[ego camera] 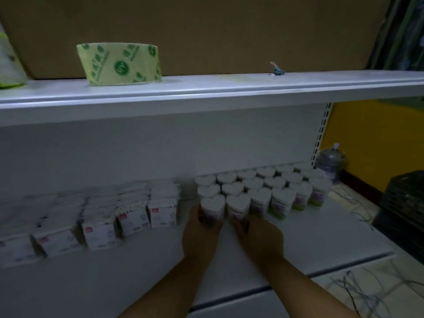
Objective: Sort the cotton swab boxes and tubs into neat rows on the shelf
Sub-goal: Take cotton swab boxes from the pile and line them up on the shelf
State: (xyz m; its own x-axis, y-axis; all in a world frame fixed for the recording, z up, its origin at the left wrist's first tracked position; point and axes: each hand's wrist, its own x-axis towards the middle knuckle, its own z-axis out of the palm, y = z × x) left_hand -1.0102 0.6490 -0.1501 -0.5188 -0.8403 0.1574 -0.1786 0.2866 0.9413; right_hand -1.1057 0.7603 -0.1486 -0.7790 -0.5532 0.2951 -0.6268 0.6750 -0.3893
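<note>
The left hand (202, 232) is gripping the corner tub (212, 206), its fingers curling round the sides. The right hand (259, 235), just beside it, is wrapping its fingers round the base of the second tub (237, 205).

Both of these are standing upright with their long axis vertical. Their heart-shaped lids are facing up, with the heart tips pointing back toward the wrists.

They are heading the front row of the tubs (274, 182), which are sitting in three rows running rightward from the hands. The front row is showing six; the far ends of the other rows are blurring too much to count.

Left of the left hand, across a narrow gap, the boxes (133, 220) are standing in five visible columns. Their printed faces are turned toward the front, and each column is running back to the shelf wall.

The shelf (137, 283) is lying bare beneath the forearms out to its front edge, and bare again right of the tubs.

Above the hands, the upper shelf (229, 88) is carrying one tape roll (119, 64) and one clip (276, 70). One water jug (330, 161) is standing beyond the right end.
</note>
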